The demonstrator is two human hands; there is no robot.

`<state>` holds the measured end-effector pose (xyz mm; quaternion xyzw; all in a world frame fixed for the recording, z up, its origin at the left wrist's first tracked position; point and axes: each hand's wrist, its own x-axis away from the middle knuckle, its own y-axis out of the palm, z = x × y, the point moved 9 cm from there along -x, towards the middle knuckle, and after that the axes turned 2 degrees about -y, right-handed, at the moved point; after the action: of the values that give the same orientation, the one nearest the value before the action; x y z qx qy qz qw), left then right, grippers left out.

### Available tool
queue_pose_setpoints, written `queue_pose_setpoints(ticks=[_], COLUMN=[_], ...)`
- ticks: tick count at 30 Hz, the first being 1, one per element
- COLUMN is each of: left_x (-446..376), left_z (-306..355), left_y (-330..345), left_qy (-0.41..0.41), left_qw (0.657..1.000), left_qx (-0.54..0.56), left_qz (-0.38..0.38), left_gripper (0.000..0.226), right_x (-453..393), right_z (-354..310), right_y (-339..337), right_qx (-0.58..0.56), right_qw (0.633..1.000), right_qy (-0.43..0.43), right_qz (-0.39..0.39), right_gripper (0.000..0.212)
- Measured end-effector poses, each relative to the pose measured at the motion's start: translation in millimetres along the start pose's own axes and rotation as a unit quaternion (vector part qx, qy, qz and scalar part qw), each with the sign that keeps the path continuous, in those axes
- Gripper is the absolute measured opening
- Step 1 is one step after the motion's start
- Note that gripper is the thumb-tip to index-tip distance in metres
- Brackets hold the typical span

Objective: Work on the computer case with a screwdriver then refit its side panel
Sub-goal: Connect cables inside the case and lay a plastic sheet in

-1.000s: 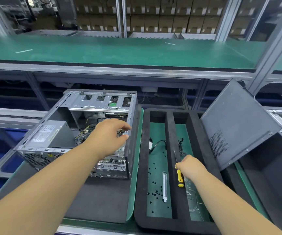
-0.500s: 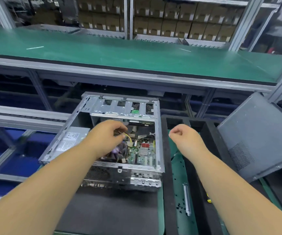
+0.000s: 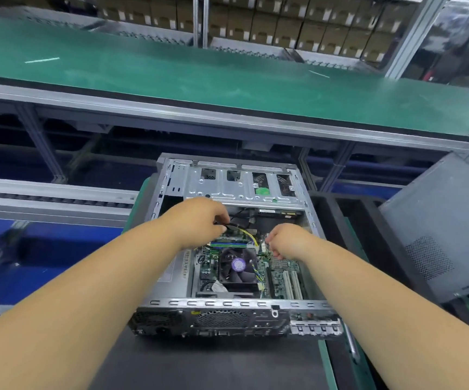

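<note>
The open computer case [image 3: 227, 304] lies on its side in the middle, motherboard and cooler fan [image 3: 238, 266] facing up. My left hand [image 3: 196, 220] reaches into the case's far half and pinches a bundle of black and yellow cables [image 3: 244, 233]. My right hand [image 3: 289, 240] is inside too, right of the cables, its curled fingertips pinching a small white connector [image 3: 265, 238] on the board. The grey side panel [image 3: 439, 220] leans upright at the right, off the case. No screwdriver is in sight.
The case sits on a black mat [image 3: 213, 367]. To its right stands a black foam tray [image 3: 337, 209], with a thin metal strip [image 3: 350, 344] lying in it. A green conveyor bench [image 3: 227, 80] runs across the back, with stacked cartons behind it.
My right hand let go of the yellow screwdriver in the tray and moved left into the case. My left hand stayed at the cables. The view shifted over the case.
</note>
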<state>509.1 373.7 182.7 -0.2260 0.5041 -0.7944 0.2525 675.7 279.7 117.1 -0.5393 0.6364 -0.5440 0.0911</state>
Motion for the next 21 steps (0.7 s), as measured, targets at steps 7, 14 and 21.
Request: queue_pose_setpoints(ticks=[7,14,21], left_x=[-30.3,-56.5,-73.7], left_z=[-1.8,11.1,9.1], left_y=[27.7,67.1,88.4], left_qy=[-0.014,0.021,0.014], left_qw=[0.992,0.971,0.958], left_qx=[-0.062,-0.124,-0.159], left_qz=[-0.112,-0.205,-0.237], left_gripper=[0.031,0.045,0.056], right_x=[-35.8,-56.0,-68.8], right_z=[-14.9,-17.3,-8.4], right_y=[13.2,21.6,22.9], right_qx=[0.089,0.161,0.127], right_qw=[0.996,0.985,0.989], right_qy=[-0.029,-0.061,-0.061], right_qz=[0.005,0.004,0.032], right_gripper=[0.032,0.037,0.027])
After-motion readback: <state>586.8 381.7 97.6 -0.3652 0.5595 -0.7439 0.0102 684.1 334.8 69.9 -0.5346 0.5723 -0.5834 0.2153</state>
